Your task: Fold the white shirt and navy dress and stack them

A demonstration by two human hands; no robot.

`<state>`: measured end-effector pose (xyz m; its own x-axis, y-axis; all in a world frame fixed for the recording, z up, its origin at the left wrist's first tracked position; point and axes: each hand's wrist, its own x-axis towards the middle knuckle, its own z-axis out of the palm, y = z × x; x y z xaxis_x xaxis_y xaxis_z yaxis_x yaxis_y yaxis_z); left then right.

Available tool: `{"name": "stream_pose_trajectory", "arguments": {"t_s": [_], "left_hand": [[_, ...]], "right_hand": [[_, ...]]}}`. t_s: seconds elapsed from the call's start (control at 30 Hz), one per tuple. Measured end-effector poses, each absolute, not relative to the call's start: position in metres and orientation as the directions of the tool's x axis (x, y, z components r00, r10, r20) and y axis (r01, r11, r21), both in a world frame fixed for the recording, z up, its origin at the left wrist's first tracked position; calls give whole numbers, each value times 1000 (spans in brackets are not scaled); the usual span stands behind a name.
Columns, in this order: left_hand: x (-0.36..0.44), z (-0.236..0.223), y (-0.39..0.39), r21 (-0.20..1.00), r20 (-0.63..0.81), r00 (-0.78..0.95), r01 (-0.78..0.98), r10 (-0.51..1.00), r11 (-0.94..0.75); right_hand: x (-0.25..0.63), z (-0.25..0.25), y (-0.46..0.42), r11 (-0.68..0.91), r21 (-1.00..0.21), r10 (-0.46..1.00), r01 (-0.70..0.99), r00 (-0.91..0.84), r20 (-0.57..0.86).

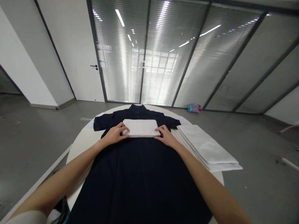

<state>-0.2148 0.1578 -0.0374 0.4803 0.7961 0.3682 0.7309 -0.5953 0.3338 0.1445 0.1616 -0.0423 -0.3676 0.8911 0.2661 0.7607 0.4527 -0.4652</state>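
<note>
On my remote view: folded white cloth lies flat across the dark garment, below its collar. Left hand and right hand hold opposite ends, fingers and thumbs clamped on its edges. Step looks like squaring the bundle. Any move from here, I judge, calls for even, level grip.

No readable text, no legible labels, brands, numbers or signs, bottle-like striped item on floor at far right too small to tell for print, folded white cloths plain
</note>
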Motion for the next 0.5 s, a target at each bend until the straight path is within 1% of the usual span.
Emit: {"name": "stream_pose_trajectory", "arguments": {"t_s": [0.07,0.1,0.13,0.17,0.23,0.3,0.4,0.5], "left_hand": [[-214,-43,162,497,339,365,714,867,-494],[-213,-46,164,560,309,304,708,901,-431],[-212,-49,166,598,279,257,708,925,-377],[-211,-52,167,612,258,230,713,938,-343],[-211,-56,168,589,248,236,734,940,-339],[-212,-55,168,553,253,273,747,928,-370],[-208,-43,171,490,270,293,779,917,-393],[-188,-26,181,385,359,238,843,902,-376]], "right_hand": [[144,-49,166,385,-568,923,728,-292,251],[143,-52,168,345,-601,938,721,-254,234],[141,-54,170,309,-622,951,719,-224,214],[140,-56,171,282,-632,959,722,-205,194],[138,-56,171,260,-619,966,741,-197,170],[138,-52,169,259,-575,966,776,-204,159],[133,-35,170,252,-449,967,857,-211,139],[109,-12,181,204,-326,973,923,-157,167]]}}
